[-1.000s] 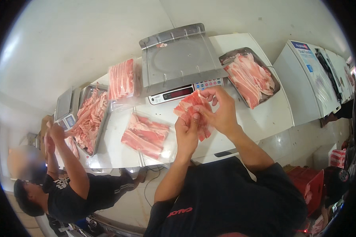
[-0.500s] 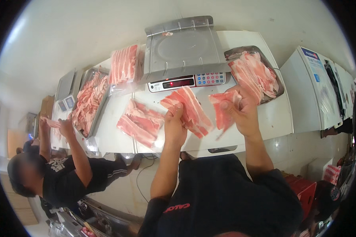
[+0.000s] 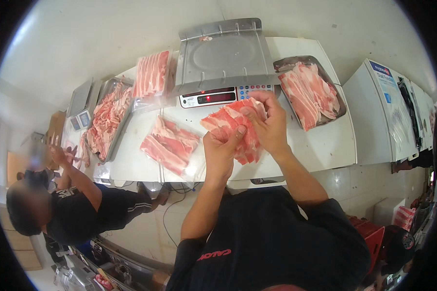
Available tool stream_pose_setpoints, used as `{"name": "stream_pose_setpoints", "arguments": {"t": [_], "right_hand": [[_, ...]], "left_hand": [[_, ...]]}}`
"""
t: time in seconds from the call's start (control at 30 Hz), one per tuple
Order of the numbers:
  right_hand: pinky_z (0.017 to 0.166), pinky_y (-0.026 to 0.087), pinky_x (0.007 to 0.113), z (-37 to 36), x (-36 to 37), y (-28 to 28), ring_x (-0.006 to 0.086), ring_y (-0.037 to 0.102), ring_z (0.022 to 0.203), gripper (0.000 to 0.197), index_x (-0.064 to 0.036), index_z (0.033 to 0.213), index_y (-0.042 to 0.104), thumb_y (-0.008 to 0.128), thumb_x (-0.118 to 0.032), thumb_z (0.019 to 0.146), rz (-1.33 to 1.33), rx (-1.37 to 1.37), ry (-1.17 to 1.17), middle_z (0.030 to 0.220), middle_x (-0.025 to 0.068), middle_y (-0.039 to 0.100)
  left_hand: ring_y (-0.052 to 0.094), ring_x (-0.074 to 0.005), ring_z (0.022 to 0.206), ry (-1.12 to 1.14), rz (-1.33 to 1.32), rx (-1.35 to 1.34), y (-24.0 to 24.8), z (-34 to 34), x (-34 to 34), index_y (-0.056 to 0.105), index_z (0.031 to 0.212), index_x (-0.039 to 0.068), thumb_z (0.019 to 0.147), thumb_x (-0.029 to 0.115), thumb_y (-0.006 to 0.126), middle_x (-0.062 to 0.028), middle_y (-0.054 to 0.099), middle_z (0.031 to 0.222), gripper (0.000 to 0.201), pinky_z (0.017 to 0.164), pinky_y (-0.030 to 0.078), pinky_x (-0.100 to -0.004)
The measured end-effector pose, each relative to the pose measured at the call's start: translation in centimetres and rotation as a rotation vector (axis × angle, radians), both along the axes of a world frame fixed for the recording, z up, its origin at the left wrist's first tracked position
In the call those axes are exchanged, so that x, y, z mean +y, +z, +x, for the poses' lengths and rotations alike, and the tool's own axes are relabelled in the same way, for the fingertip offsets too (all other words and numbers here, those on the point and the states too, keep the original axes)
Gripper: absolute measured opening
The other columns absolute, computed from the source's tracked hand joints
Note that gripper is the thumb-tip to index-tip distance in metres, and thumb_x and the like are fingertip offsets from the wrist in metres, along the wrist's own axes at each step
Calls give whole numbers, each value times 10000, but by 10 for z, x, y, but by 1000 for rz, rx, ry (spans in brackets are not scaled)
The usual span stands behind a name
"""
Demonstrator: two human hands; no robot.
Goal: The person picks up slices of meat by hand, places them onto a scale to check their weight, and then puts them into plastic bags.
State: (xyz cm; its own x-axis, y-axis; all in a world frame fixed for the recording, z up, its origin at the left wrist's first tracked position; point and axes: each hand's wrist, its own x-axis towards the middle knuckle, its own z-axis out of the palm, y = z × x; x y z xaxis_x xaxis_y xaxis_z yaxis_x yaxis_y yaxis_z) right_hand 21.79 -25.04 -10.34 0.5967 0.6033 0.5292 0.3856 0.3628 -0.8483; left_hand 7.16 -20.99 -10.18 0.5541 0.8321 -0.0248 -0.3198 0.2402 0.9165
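Observation:
Thin pink-and-white meat slices are bunched between my two hands, above the white table in front of the scale. My left hand grips their near left side with its thumb on top. My right hand pinches the upper right part, close to the left thumb. A clear plastic bag with flat meat slices lies just left of my left hand. To the right of my right hand, a metal tray holds more layered slices.
The digital scale with its grey metal platform stands behind my hands. Packed meat slices are stacked left of it. Further left is a tray of loose meat, near a co-worker. A white freezer stands at right.
My right hand has moved left and brought its meat slices onto those in my left hand. The co-worker's hands have shifted left and lower, away from the loose meat tray.

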Motion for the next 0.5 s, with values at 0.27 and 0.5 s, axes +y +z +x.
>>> {"name": "stream_pose_setpoints", "arguments": {"t": [0.27, 0.5], "right_hand": [[1072, 476, 422, -30, -42, -32, 287, 636, 1217, 510, 62, 1359, 619, 741, -278, 999, 32, -312, -245, 1318, 196, 675], [1012, 523, 302, -24, -49, -43, 163, 684, 1128, 380, 83, 1373, 626, 670, -108, 1048, -82, 551, 324, 1285, 158, 722]], "left_hand": [[686, -106, 722, 50, -77, 116, -14, -6, -19, 742, 991, -26, 999, 104, 742, -64, 755, 875, 130, 625, 533, -257], [575, -93, 469, 56, 43, 103, -32, -1, -36, 726, 833, -2, 1030, 168, 713, -34, 672, 646, 260, 417, 398, -244]]}}
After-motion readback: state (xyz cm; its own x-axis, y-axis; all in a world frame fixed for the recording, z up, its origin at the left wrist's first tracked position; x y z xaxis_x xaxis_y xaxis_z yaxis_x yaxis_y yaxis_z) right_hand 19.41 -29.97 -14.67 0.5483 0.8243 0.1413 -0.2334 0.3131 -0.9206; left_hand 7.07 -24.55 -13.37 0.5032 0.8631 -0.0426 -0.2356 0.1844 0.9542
